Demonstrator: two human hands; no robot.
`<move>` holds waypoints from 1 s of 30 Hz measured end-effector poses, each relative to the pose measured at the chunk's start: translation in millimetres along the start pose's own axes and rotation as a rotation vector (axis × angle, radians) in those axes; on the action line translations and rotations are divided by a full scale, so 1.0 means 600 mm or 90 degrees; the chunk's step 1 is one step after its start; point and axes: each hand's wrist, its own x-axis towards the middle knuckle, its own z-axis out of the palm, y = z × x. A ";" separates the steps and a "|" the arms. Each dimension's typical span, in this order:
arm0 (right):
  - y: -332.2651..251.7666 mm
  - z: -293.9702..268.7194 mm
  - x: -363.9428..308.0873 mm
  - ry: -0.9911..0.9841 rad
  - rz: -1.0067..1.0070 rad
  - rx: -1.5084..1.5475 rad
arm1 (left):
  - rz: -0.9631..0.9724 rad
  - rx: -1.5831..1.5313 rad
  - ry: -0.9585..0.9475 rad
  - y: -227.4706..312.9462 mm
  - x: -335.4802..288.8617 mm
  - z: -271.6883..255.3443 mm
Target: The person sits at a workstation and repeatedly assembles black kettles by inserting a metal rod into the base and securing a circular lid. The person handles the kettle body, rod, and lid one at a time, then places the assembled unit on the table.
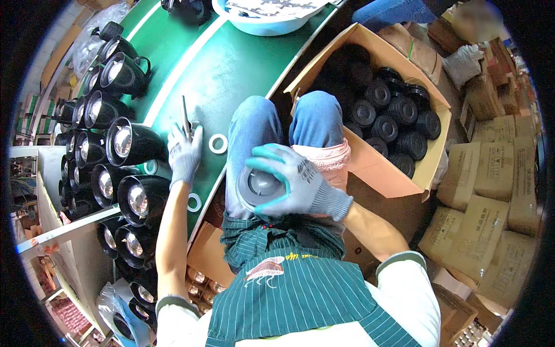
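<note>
My right hand [295,179], in a grey glove with teal fingertips, is wrapped round the rim of a round dark-grey cap [258,186] held over my lap. On the green table, my gloved left hand [185,151] is closed about a thin metal rod-like tool [184,110] that points away from me; its lower end is hidden by the fingers. One white ring [218,143] lies just right of that hand, and another ring [194,202] is nearer me beside the forearm. Black lamp housings [139,199] with shiny reflectors stand left of my left arm.
An open cardboard box [384,173] of black round ribbed parts [384,128] stands right of my knees. A light-blue basin [269,26] with patterned cloth sits at the table's far end. Pink cloth [324,157] covers my right thigh. Stacked cartons [471,231] line the right side.
</note>
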 end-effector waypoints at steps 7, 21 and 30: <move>0.049 0.025 -0.012 0.155 0.146 0.518 | 0.017 -0.142 -0.098 0.053 0.059 -0.047; 0.089 -0.019 0.038 0.213 0.290 1.039 | 0.393 0.052 -0.342 0.291 -0.174 -0.292; 0.047 -0.012 -0.072 0.099 0.040 0.957 | 0.440 -0.392 -0.249 0.229 -0.113 -0.218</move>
